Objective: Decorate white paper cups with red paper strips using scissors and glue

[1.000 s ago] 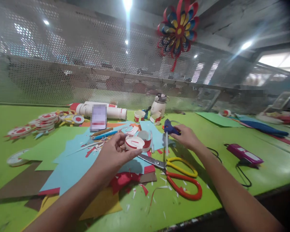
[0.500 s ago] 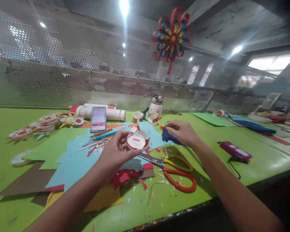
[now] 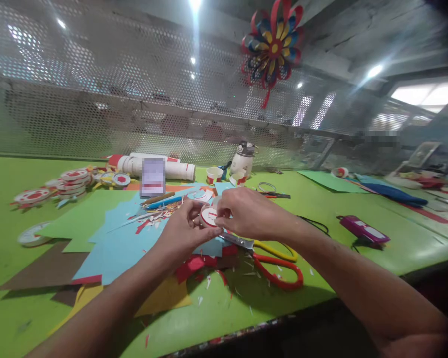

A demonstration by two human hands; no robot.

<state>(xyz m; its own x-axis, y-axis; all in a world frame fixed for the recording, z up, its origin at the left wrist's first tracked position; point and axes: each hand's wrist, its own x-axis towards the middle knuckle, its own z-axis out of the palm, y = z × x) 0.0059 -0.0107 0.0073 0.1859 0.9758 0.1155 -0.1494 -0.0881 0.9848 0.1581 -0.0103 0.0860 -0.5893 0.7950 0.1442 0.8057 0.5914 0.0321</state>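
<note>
In my left hand (image 3: 188, 219) is a shallow, cut-down paper cup (image 3: 208, 216), white inside with a red mark, thumb below it and fingers behind. My right hand (image 3: 237, 211) is closed at the cup's right side, its bent fingertips against the cup wall. The right fingers cover much of that wall. Just below both hands, large scissors (image 3: 261, 253) with one yellow and one red-orange handle lie on the table. Sheets of blue paper (image 3: 115, 248) spread beneath my left hand.
A white bottle (image 3: 242, 161) and small cut cups (image 3: 214, 175) stand behind. A blurred-out phone-like screen (image 3: 153, 175), paper cup discs (image 3: 74, 181) and green sheets (image 3: 70, 214) are left. A purple device (image 3: 364, 231) lies right. A paper flower (image 3: 275, 47) hangs above.
My right hand has moved left and closed at the cup, away from the blue glue gun, which is now out of sight. My left hand still holds the cup.
</note>
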